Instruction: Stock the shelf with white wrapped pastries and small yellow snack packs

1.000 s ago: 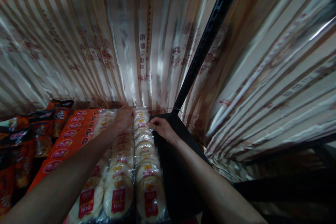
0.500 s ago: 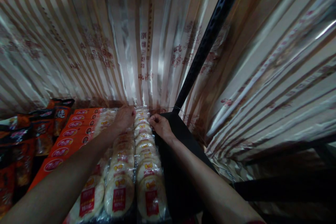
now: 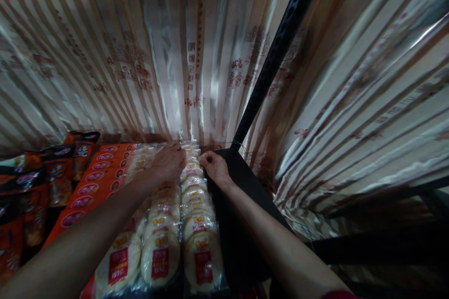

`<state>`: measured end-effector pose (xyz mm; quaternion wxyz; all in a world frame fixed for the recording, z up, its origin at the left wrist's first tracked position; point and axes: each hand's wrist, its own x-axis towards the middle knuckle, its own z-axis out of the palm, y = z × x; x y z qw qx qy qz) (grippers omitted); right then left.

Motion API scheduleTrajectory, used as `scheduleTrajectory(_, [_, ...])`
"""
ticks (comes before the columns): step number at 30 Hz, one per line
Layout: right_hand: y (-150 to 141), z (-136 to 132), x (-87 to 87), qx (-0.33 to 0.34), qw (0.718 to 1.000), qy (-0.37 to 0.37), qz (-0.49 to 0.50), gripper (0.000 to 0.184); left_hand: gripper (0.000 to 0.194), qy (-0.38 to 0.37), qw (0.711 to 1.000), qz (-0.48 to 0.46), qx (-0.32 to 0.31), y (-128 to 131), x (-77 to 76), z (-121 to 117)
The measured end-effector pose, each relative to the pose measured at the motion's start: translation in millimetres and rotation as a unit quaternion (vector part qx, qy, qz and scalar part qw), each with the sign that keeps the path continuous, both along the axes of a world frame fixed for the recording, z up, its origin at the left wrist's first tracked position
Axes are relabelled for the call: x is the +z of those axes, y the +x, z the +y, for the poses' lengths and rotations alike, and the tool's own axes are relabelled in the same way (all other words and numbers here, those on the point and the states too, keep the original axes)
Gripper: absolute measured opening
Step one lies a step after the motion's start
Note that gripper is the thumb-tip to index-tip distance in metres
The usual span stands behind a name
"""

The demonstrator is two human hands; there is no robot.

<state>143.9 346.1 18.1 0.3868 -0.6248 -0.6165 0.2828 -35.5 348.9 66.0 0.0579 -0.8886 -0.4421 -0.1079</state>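
Pleated, shiny sheeting (image 3: 210,32) printed with reddish figures and characters hangs behind everything, with a slanting black perforated post (image 3: 273,60) rising in front of it from the corner of a black shelf (image 3: 242,233). On the shelf, round flat breads in clear packets overlap in lengthwise rows. Both hands are at the far end of the right-hand row (image 3: 198,222). The left hand (image 3: 170,161) lies over the far part of the middle row (image 3: 161,252), fingertips at the right-hand row's left edge; its grip is turned away, so I cannot tell its state. The right hand (image 3: 214,166) is at the opposite edge, thumb and forefinger together; whether wrapper is pinched between them is too dim to tell. Farther left lie overlapping orange packets (image 3: 87,189), then orange-and-black bags (image 3: 59,173).
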Motion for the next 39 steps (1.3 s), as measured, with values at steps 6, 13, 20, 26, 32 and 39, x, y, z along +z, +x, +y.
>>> scheduleTrajectory(6, [0,3,-8.1,0.001,0.999,0.012,0.031,0.017,0.019,-0.015,0.999,0.000,0.039,5,-3.8,0])
scheduleTrajectory(13, [1,5,-13.5,0.002,0.999,0.010,0.042,0.018,0.024,-0.014,0.997,0.016,0.070,8,2.6,-2])
scheduleTrajectory(20, [0,3,-14.7,0.011,0.997,0.017,0.069,0.021,0.020,-0.046,0.994,0.013,0.101,12,7.7,-3])
scheduleTrajectory(26, [7,-12,-14.1,0.006,0.997,0.032,0.070,0.029,0.019,-0.052,0.992,-0.009,0.112,14,10.7,-6])
scheduleTrajectory(32, [15,-23,-14.0,0.055,0.997,-0.020,0.050,0.026,0.019,-0.041,0.992,-0.008,0.117,13,8.5,-6])
scheduleTrajectory(39, [17,-26,-17.0,0.094,0.986,-0.042,0.133,0.020,0.019,-0.035,0.993,-0.011,0.115,12,4.6,-4])
